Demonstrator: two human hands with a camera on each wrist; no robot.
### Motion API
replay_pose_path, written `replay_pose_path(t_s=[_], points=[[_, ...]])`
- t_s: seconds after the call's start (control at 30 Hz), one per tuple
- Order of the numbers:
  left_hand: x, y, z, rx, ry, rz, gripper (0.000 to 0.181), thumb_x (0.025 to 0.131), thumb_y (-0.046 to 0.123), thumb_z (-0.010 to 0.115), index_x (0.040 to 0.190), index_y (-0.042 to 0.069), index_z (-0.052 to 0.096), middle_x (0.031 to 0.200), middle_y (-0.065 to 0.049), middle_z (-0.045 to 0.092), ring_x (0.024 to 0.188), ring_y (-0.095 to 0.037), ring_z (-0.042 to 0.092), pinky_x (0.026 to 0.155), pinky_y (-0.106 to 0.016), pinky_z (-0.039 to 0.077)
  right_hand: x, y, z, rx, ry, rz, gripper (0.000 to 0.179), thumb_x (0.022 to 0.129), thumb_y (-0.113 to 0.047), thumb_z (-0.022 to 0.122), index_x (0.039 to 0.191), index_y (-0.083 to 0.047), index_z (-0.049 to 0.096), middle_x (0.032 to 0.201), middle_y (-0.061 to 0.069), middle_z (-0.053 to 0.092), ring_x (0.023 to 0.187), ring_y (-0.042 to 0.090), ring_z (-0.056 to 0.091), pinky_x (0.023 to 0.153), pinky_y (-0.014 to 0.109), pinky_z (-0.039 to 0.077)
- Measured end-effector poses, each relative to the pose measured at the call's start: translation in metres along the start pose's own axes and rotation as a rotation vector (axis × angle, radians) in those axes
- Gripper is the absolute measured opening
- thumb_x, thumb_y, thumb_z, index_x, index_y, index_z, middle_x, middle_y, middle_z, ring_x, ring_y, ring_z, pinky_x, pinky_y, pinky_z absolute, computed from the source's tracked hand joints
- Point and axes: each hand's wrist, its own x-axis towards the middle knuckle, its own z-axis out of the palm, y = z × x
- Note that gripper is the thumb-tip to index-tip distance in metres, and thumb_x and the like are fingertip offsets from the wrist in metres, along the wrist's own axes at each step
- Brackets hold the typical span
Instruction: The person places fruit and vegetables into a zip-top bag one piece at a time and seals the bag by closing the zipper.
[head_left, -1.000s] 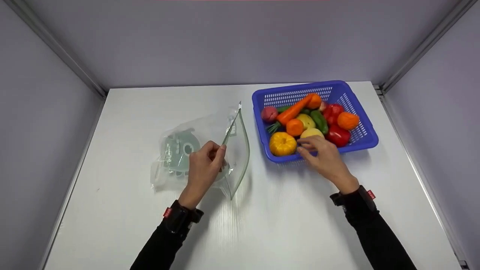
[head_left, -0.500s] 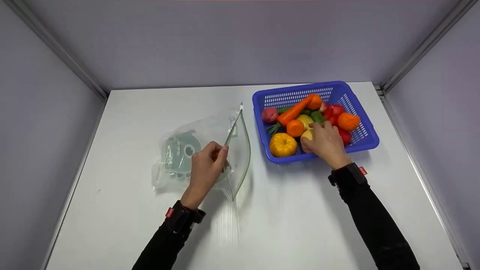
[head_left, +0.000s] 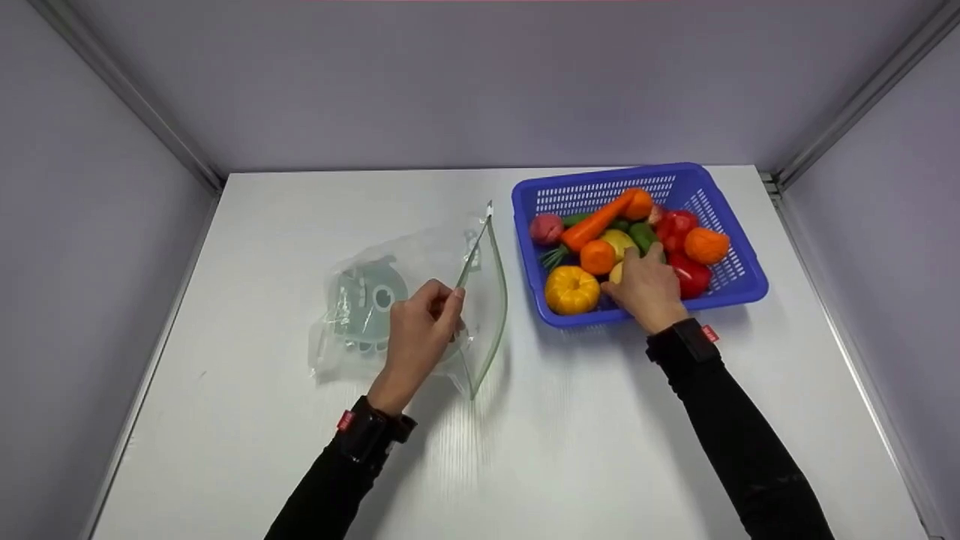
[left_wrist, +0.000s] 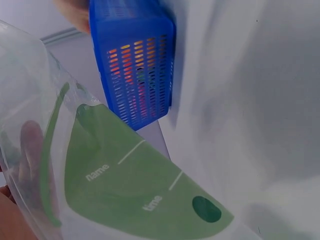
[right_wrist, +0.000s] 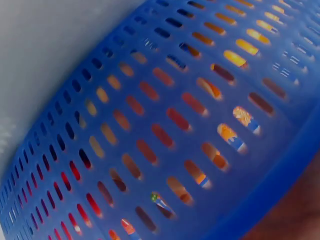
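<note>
My left hand (head_left: 421,334) pinches the green-edged opening of a clear zip bag (head_left: 367,296), which lies on the table with a green monster print. The mouth of the bag stands parted. In the left wrist view, fingers show through the clear plastic (left_wrist: 125,170) beside a green label. Inside the blue basket (head_left: 750,289), my right hand (head_left: 649,291) has its thumb and fingers around a yellow round fruit (head_left: 616,273), mostly hidden beneath the hand. A yellow pumpkin (head_left: 571,290) sits left of that hand, and a red pepper (head_left: 688,274) right of it.
Also in the basket are a carrot (head_left: 596,225), an orange fruit (head_left: 598,257), a pink fruit (head_left: 547,229), an orange-coloured piece (head_left: 706,245) and green vegetables. The basket's slotted wall fills the right wrist view. Grey walls enclose the white table (head_left: 540,450).
My right hand has moved down into the basket and closed around the yellow fruit. My left hand keeps its pinch on the bag; the whole head view has shifted slightly.
</note>
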Motion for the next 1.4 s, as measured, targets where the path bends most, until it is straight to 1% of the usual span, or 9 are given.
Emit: replay_pose_path(t_s=[0.17,0.27,0.43,0.67,0.83,0.97,1.13,1.23,1.4], points=[[0.000,0.000,0.002,-0.008,0.001,0.007,0.022,0.102,0.012,0.066,0.082,0.005,0.065,0.060,0.003,0.065,0.047,-0.008,0.059,0.043,-0.017,0.041,0.000,0.005,-0.003,0.054,-0.019,0.018,0.062,0.096,-0.023,0.070,0.138,0.014,0.046,0.129,0.040,0.035,0.091,0.053,0.057,0.088,0.066,0.053],[0.000,0.002,0.003,-0.023,-0.001,0.006,0.023,0.103,0.013,0.065,0.082,0.005,0.065,0.060,0.002,0.065,0.047,-0.009,0.058,0.043,-0.017,0.042,-0.005,0.007,-0.009,0.103,-0.025,0.038,0.063,0.094,-0.025,0.069,0.140,0.012,0.046,0.130,0.037,0.035,0.094,0.051,0.054,0.092,0.067,0.051],[0.002,0.004,0.003,-0.016,-0.002,0.000,0.024,0.105,0.016,0.064,0.083,0.007,0.065,0.059,0.003,0.065,0.046,-0.009,0.058,0.043,-0.018,0.042,-0.022,0.002,-0.026,0.224,0.076,0.023,0.067,0.094,-0.032,0.071,0.145,0.004,0.046,0.131,0.032,0.037,0.095,0.051,0.057,0.092,0.065,0.052],[0.004,0.008,0.006,-0.029,-0.015,-0.003,0.023,0.105,0.016,0.064,0.084,0.007,0.066,0.061,0.004,0.065,0.047,-0.008,0.058,0.045,-0.021,0.046,-0.054,-0.011,-0.043,0.396,0.278,-0.103,0.061,0.092,-0.031,0.077,0.143,-0.007,0.053,0.135,0.026,0.046,0.110,0.045,0.055,0.093,0.067,0.050],[0.005,0.012,0.010,-0.029,-0.017,-0.012,0.021,0.104,0.016,0.064,0.085,0.007,0.066,0.061,0.004,0.065,0.047,-0.007,0.057,0.045,-0.022,0.046,-0.073,-0.025,-0.045,0.581,0.338,-0.259,0.059,0.090,-0.023,0.081,0.142,-0.008,0.057,0.138,0.019,0.052,0.116,0.035,0.055,0.096,0.060,0.052],[0.007,0.017,0.013,-0.026,-0.020,-0.019,0.019,0.104,0.016,0.064,0.088,0.006,0.065,0.061,0.003,0.065,0.047,-0.007,0.057,0.045,-0.024,0.047,-0.084,-0.039,-0.044,0.794,0.327,-0.370,0.060,0.088,-0.016,0.083,0.142,-0.010,0.058,0.139,0.010,0.054,0.119,0.026,0.059,0.100,0.045,0.054],[0.008,0.022,0.019,-0.040,-0.028,-0.003,0.016,0.105,0.016,0.063,0.093,0.005,0.065,0.060,0.003,0.064,0.046,-0.006,0.055,0.044,-0.026,0.047,-0.092,-0.058,-0.043,1.076,0.261,-0.444,0.062,0.090,-0.006,0.079,0.146,-0.007,0.052,0.143,0.008,0.051,0.120,0.033,0.064,0.097,0.032,0.056],[0.008,0.025,0.024,-0.049,-0.033,0.005,0.016,0.105,0.016,0.063,0.093,0.005,0.064,0.060,0.004,0.064,0.045,-0.005,0.055,0.043,-0.025,0.046,-0.095,-0.070,-0.043,1.200,0.233,-0.450,0.061,0.091,-0.003,0.075,0.146,-0.005,0.049,0.145,0.009,0.050,0.120,0.037,0.064,0.096,0.034,0.057],[0.008,0.031,0.031,-0.069,-0.041,0.037,0.021,0.106,0.018,0.062,0.090,0.005,0.066,0.061,0.003,0.065,0.046,-0.007,0.057,0.044,-0.024,0.046,-0.095,-0.086,-0.038,1.320,0.197,-0.482,0.060,0.092,-0.005,0.071,0.147,-0.003,0.047,0.147,0.012,0.046,0.122,0.038,0.063,0.096,0.040,0.057]])
